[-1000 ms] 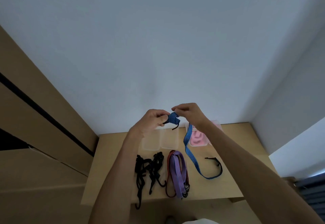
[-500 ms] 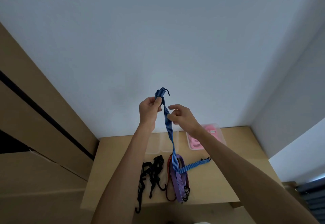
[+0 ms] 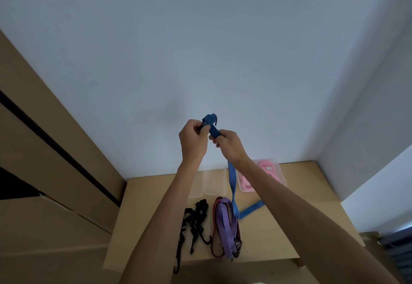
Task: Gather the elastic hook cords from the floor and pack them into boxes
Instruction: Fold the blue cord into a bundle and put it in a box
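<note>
Blue striped hook cord [image 3: 231, 179] held up in front of the wall, upper end folded into a small bundle [image 3: 209, 120] above the fingertips, long axis running nearly straight down from the fingers to the wooden surface [image 3: 289, 217], free tail bending away to the right there. Left hand [image 3: 193, 137] curled around the folded end, thumb pressed on it; right hand [image 3: 229, 145] just beside, pinching the strap below the fold. Likely mid-winding: coiling this cord for packing. Next move probably calls for drawing up more strap and laying another turn, keeping tension. Below the hands, purple cord [image 3: 225, 225], black cords [image 3: 198, 219], clear boxes [image 3: 214, 185], and a box holding a pink cord [image 3: 270, 172].
</note>
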A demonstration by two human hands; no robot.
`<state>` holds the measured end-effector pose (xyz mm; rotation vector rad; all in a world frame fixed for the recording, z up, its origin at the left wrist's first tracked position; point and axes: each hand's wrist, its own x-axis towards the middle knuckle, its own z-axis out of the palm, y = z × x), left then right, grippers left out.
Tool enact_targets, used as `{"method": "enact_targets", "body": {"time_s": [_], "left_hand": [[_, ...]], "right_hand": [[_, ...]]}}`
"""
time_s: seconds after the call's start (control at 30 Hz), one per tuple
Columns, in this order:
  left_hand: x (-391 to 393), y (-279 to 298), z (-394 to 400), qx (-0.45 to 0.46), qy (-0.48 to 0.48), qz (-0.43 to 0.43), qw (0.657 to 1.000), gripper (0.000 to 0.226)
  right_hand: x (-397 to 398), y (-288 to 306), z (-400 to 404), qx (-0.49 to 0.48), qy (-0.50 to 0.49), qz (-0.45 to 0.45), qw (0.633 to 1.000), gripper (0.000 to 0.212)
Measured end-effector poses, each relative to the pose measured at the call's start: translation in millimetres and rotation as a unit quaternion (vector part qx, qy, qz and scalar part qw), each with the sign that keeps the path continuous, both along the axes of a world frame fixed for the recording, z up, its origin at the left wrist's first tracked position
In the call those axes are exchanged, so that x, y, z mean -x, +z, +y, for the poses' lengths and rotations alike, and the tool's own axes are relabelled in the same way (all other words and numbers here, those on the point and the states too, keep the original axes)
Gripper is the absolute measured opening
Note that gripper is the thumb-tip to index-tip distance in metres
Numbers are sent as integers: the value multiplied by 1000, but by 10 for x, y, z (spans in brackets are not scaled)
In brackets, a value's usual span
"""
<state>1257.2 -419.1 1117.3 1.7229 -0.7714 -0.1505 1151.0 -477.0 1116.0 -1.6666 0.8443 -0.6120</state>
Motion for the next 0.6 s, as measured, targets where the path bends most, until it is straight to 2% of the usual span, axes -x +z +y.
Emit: {"method": "enact_targets", "body": {"time_s": [0.07, 0.13, 0.23, 0.3, 0.4, 0.43, 0.5, 0.6], "left_hand": [[-23, -82, 41, -35, 20, -40, 998, 8], [-76, -186, 81, -97, 13, -81, 992, 1], [-89, -288, 110, -174, -33, -125, 976, 12], [-100, -270, 103, -202, -74, -146, 966, 18], [-164, -217, 93, -216, -154, -154, 952, 21], [-177, -193, 101, -215, -186, -132, 950, 21], [-192, -125, 130, -192, -261, -32, 945, 22], [-229, -6, 172, -123, -336, 88, 929, 26]], "right_hand": [[-5, -8, 2, 17, -4, 50, 999, 23], [11, 28, -51, -2, 3, 64, 998, 25], [53, 144, -212, -36, 88, 78, 992, 25], [98, 198, -325, 32, 131, 134, 982, 28], [147, 228, -473, 182, 155, 177, 955, 19], [157, 239, -511, 218, 160, 180, 946, 17], [169, 257, -579, 254, 161, 172, 938, 17], [225, 246, -629, 182, 166, 95, 965, 19]]}}
